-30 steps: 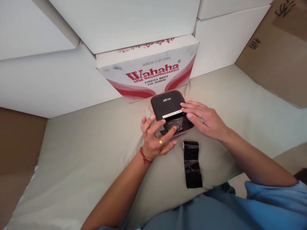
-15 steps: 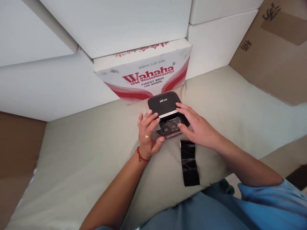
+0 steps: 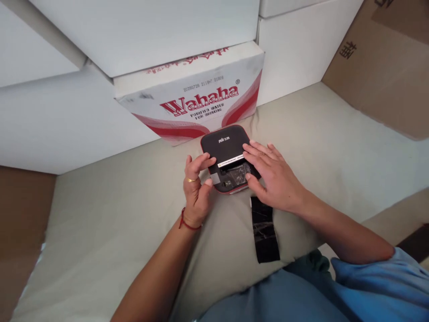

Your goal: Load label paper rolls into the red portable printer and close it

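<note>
A small black printer [image 3: 224,147] with rounded corners and a red rim lies on the covered surface. A white label strip crosses its top, and clear film shows on the front part. My left hand [image 3: 197,185] is at its left edge, fingertips touching the top and the thumb by the front-left corner, with a gap between them. Over the right side lies my right hand [image 3: 273,176], fingers stretched on the lid and thumb apart near the front. Close to the printer's front is a black strip of film or tape [image 3: 264,230], creased, with a small white end.
Behind the printer stands a white and red Wahaha water carton [image 3: 204,100]. Large white boxes [image 3: 161,31] are stacked around it. A brown cardboard box [image 3: 385,71] is at the right, another brown panel [image 3: 23,210] at the left. Pale green cloth [image 3: 110,223] covers the surface.
My left hand has drawn in at the printer's left edge, its fingers more bent. My right fingers have spread flatter over the lid. The view has shifted slightly; the black strip lies still.
</note>
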{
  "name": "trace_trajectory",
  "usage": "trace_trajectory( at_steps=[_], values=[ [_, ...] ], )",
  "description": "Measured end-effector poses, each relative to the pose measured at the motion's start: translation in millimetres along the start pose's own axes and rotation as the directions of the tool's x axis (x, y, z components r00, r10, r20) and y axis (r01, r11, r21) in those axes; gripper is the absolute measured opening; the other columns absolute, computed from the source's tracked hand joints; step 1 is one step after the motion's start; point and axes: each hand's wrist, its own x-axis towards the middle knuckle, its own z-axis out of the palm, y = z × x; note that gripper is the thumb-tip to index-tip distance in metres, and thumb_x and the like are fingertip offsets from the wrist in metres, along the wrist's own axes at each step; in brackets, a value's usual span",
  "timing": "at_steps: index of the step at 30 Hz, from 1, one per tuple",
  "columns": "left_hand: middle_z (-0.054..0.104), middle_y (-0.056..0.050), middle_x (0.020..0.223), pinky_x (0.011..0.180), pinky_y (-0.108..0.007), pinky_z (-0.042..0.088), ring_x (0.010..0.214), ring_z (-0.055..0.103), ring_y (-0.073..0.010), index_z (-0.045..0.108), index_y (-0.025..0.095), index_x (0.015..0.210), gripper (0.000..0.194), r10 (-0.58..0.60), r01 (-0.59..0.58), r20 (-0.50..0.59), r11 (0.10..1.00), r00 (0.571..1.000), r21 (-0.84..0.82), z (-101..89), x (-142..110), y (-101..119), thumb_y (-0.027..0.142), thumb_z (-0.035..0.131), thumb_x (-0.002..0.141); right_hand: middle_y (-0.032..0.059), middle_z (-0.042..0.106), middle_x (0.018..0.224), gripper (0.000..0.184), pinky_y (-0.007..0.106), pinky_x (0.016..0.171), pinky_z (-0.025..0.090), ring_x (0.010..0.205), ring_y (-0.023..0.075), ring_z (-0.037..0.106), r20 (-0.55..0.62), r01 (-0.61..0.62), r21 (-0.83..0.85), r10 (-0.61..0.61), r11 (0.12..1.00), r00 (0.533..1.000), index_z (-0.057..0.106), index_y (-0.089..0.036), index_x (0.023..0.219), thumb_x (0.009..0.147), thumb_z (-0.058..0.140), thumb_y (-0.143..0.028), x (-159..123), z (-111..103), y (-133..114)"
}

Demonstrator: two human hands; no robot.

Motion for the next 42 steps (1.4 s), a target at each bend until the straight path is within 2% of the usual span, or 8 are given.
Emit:
trace_trajectory(
  at_steps=[10,14,17,21,30,33,36,42],
  values=[
    [0.078,-0.004,0.138,0.144,-0.060,0.037,0.146,0.069,-0.0300,0.060,0.038,0.157,0.053,0.006,-0.016,-0.106,0.995,0.994,-0.098,15.3,-5,-9,0.046,0.066,0.105,0.0155,0.066,0.172,0.052,0.067,0.144,0.036,0.167,0.0333,0.056,-0.124,0.004,0.058,0.003,0.998,0.992,0.068,-0.019,0.157,0.110,0.051,-0.032,-4,16,3],
    [0.060,-0.006,0.168,0.147,-0.059,0.035,0.169,0.051,-0.0329,0.050,0.041,0.166,0.068,-0.051,0.030,-0.182,0.993,0.982,-0.115,24.9,-6,-16,0.059,0.066,0.102,0.0063,0.080,0.155,0.038,0.066,0.142,0.039,0.155,0.0320,0.066,-0.174,0.104,0.072,-0.090,0.992,0.981,0.080,-0.031,0.140,0.110,0.057,-0.035,-15,25,2],
    [0.035,0.000,0.191,0.149,-0.058,0.031,0.183,0.029,-0.0330,0.033,0.049,0.176,0.085,-0.190,0.168,-0.075,0.957,0.979,-0.236,23.7,-4,-21,0.068,0.066,0.100,0.0040,0.089,0.129,0.030,0.065,0.127,0.052,0.137,0.0333,0.074,-0.212,0.185,0.079,-0.165,0.980,0.963,0.085,-0.035,0.127,0.109,0.063,-0.041,-22,34,2],
    [0.026,0.004,0.197,0.146,-0.052,0.039,0.183,0.030,-0.0291,0.019,0.055,0.180,0.091,-0.261,0.288,0.122,0.877,0.957,-0.385,20.5,-1,-22,0.066,0.065,0.102,0.0066,0.088,0.115,0.027,0.059,0.108,0.061,0.128,0.0331,0.074,-0.323,0.238,0.059,-0.207,0.970,0.923,0.087,-0.032,0.123,0.109,0.064,-0.039,-23,44,4],
    [0.030,-0.004,0.195,0.144,-0.052,0.043,0.182,0.035,-0.0314,0.031,0.049,0.178,0.094,-0.327,0.318,0.046,0.862,0.944,-0.395,28.1,-6,-32,0.069,0.075,0.098,0.0073,0.088,0.106,0.034,0.052,0.105,0.064,0.112,0.0294,0.078,-0.255,0.235,0.201,-0.181,0.951,0.950,0.086,-0.028,0.102,0.114,0.057,-0.042,1,6,-3],
    [0.028,-0.006,0.195,0.145,-0.051,0.041,0.182,0.033,-0.0315,0.025,0.048,0.180,0.098,-0.277,0.283,0.069,0.892,0.958,-0.354,28.5,-8,-42,0.078,0.070,0.098,0.0076,0.086,0.102,0.045,0.040,0.092,0.062,0.095,0.0227,0.078,-0.103,0.075,0.259,-0.050,0.963,0.993,0.082,-0.023,0.097,0.119,0.048,-0.041,32,-19,-2],
    [0.029,-0.007,0.195,0.142,-0.052,0.045,0.180,0.036,-0.0324,0.020,0.050,0.181,0.102,-0.248,0.269,0.103,0.898,0.963,-0.348,29.0,-9,-49,0.080,0.071,0.098,0.0071,0.085,0.098,0.034,0.037,0.075,0.056,0.084,0.0228,0.076,0.183,-0.010,0.027,0.005,1.000,0.983,0.083,-0.024,0.094,0.113,0.057,-0.036,72,-28,1],
    [0.041,-0.008,0.189,0.140,-0.055,0.048,0.174,0.047,-0.0345,0.034,0.048,0.177,0.099,-0.224,0.227,0.058,0.871,0.973,-0.435,32.8,-8,-51,0.077,0.079,0.093,0.0155,0.090,0.098,0.026,0.041,0.073,0.058,0.093,0.0334,0.084,0.410,0.065,-0.319,0.076,0.946,0.909,0.089,-0.021,0.099,0.100,0.064,-0.012,128,2,-8]
  ],
)
